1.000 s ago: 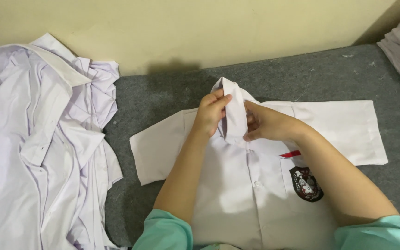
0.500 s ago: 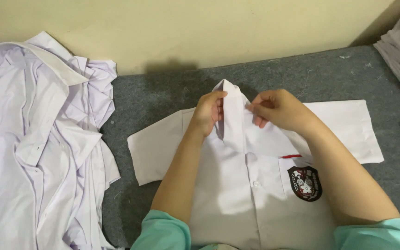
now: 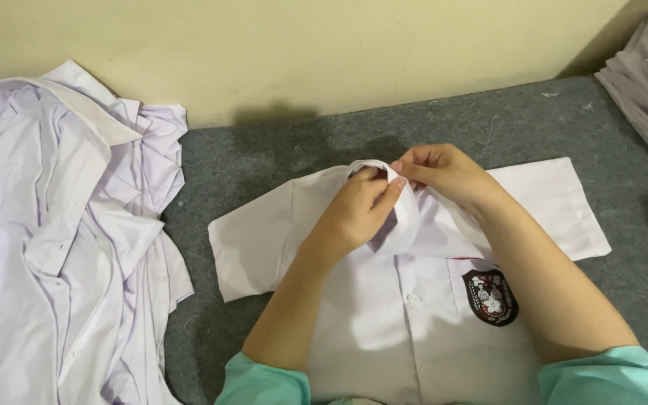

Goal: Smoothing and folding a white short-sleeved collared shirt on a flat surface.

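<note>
Both hands (image 3: 406, 191) on shirt collar (image 3: 403, 225)

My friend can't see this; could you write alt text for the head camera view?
Two bare hands, left and right, pinch the collar of a white short-sleeved shirt lying flat on a grey felt surface, with a heap of white shirts alongside.

The flat short-sleeved cotton shirt (image 3: 384, 315) is white, carrying a shield-shaped chest badge (image 3: 490, 297) in black, red and white. Left of this shirt, the crumpled heap of cotton shirts (image 3: 61, 247) is white. Beneath both, the felt mat (image 3: 264, 150) is grey. Behind the mat, the wall (image 3: 301, 45) is pale yellow.
</note>
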